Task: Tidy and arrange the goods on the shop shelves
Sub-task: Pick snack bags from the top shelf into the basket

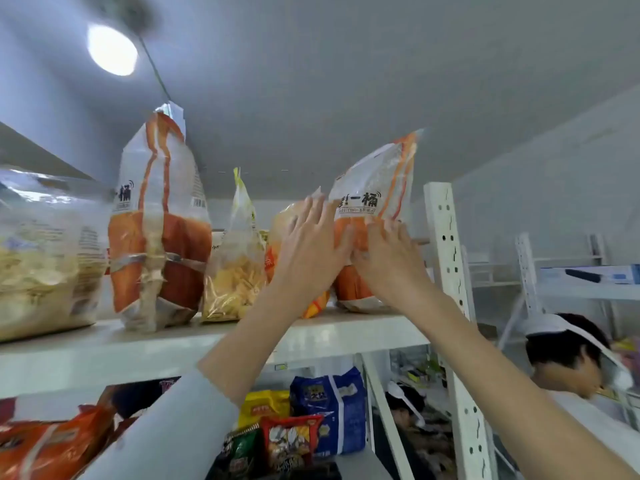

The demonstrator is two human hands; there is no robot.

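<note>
The left hand (311, 249) and right hand (386, 259) press flat-fingered against an orange bag (375, 199), seemingly tilted, at the right end of the white shelf (346, 336); a ceiling lamp (111, 50) glows.

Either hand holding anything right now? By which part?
No real grip. Both hands press flat on the tilted orange-and-clear bag on the top shelf: left hand against its left side, right hand on its lower front.
</note>
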